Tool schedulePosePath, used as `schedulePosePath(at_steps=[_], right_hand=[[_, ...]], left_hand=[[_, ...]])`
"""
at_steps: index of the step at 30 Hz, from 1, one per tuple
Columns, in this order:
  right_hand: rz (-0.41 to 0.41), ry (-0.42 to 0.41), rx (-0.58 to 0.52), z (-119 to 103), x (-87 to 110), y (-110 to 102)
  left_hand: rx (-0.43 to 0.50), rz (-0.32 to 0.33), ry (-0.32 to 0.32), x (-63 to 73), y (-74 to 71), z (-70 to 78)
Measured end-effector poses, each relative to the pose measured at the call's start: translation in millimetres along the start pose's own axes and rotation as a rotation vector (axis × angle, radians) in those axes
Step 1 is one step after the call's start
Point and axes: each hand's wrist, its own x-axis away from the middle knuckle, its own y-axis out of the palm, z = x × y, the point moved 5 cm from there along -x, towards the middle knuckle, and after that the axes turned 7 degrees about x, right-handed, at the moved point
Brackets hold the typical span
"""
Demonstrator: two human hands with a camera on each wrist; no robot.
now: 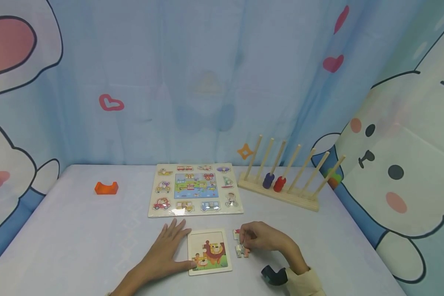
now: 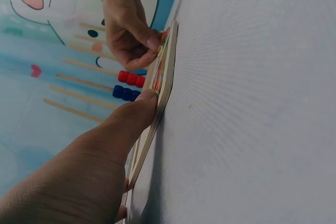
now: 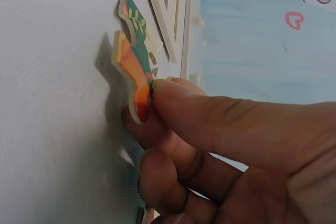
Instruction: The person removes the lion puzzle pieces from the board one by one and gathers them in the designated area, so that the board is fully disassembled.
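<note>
My left hand [image 1: 163, 257] lies along the left side of a small wooden puzzle tray [image 1: 207, 237]. Its fingers are straight and spread near the upper corner, and the thumb presses on the lower corner. Inside the tray, fitted lion pieces [image 1: 215, 253] cover the lower and right part. To the right of the tray, my right hand [image 1: 264, 237] pinches an orange and green puzzle piece [image 3: 131, 74] between thumb and fingers, tilted up in the right wrist view. Loose puzzle pieces [image 1: 239, 251] lie beside the tray, partly hidden by this hand.
Behind the tray lies a larger picture puzzle board [image 1: 153, 209]. A wooden peg rack [image 1: 299, 201] with blue and red beads stands back right. An orange notched block [image 1: 106, 188] sits far left. Blue curtain [image 1: 151, 123] hangs behind the table [image 1: 77, 238].
</note>
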Motion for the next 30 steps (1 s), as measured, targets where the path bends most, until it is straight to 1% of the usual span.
schedulePosePath(at_steps=[7, 14, 17, 20, 22, 24, 27, 30], right_hand=[[0.033, 0.013, 0.047, 0, 1.1, -2], [0.073, -0.007, 0.065, -4, 3.7, -8], [0.133, -0.041, 0.086, -8, 1.5, -10], [0.219, -0.089, 0.111, -16, -3.1, -9], [0.267, -0.115, 0.109, -22, -7.2, -6], [0.295, -0.135, 0.09, -29, -12.4, -1], [0.296, -0.157, 0.07, -40, -20.7, 10], [0.245, -0.162, 0.079, -49, -28.5, 22]], left_hand=[[0.006, -0.011, -0.009, -0.5, 1.3, -0.8], [0.003, -0.008, -0.007, -1.0, 0.6, -0.8], [0.005, -0.007, -0.005, -0.6, 0.2, -0.3], [0.003, -0.006, -0.004, -0.1, 0.0, 0.4], [0.0, -0.006, -0.003, 0.2, -0.1, 0.8], [-0.005, -0.004, -0.003, 0.4, -0.3, 1.0], [-0.01, -0.001, -0.004, 0.3, -0.5, 0.8], [-0.017, -0.004, -0.004, -0.1, 0.3, 0.0]])
